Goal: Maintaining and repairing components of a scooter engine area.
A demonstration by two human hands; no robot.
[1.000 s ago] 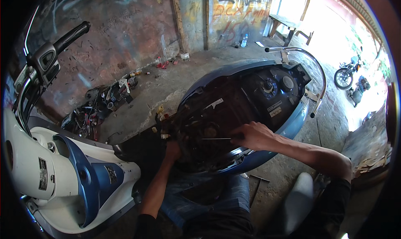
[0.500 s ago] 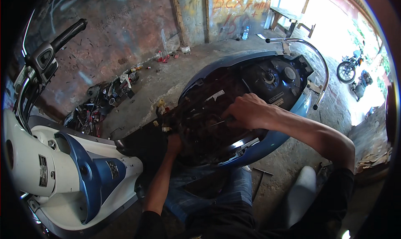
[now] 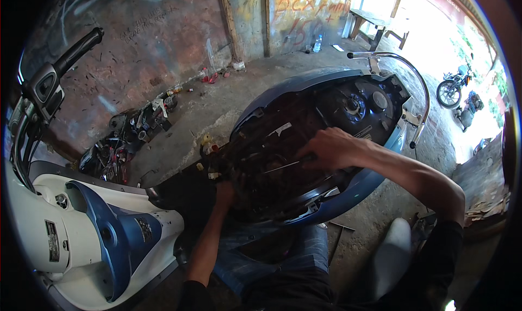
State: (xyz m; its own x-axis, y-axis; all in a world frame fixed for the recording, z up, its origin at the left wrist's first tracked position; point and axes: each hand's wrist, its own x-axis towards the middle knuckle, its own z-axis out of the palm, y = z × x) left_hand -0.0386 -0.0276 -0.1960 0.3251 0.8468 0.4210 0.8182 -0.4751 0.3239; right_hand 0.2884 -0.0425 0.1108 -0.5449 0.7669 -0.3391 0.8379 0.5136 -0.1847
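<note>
A scooter with its seat off stands in front of me, its dark engine bay (image 3: 255, 153) exposed inside blue side panels (image 3: 359, 187). My right hand (image 3: 329, 148) is over the bay, fingers curled round what looks like a screwdriver (image 3: 281, 167); its thin bright shaft points left and slightly down, and the handle is mostly hidden in the grip. My left hand (image 3: 224, 194) reaches into the front end of the bay, near some pale wire connectors (image 3: 213, 175). Its fingers are lost in shadow there. Behind my right hand lies the fuel tank area with a round cap (image 3: 379, 99).
The white and blue front body (image 3: 79, 229) and handlebar (image 3: 81, 50) rise at the left. A chrome grab rail (image 3: 425, 93) curves round the rear. Dirty loose parts (image 3: 128, 137) lie along the wall. A T-handled tool (image 3: 340, 236) is on the floor by my leg.
My right hand has moved slightly right and down with the screwdriver, and more of its shaft shows. The left hand stays at the front of the bay. The view has shifted slightly.
</note>
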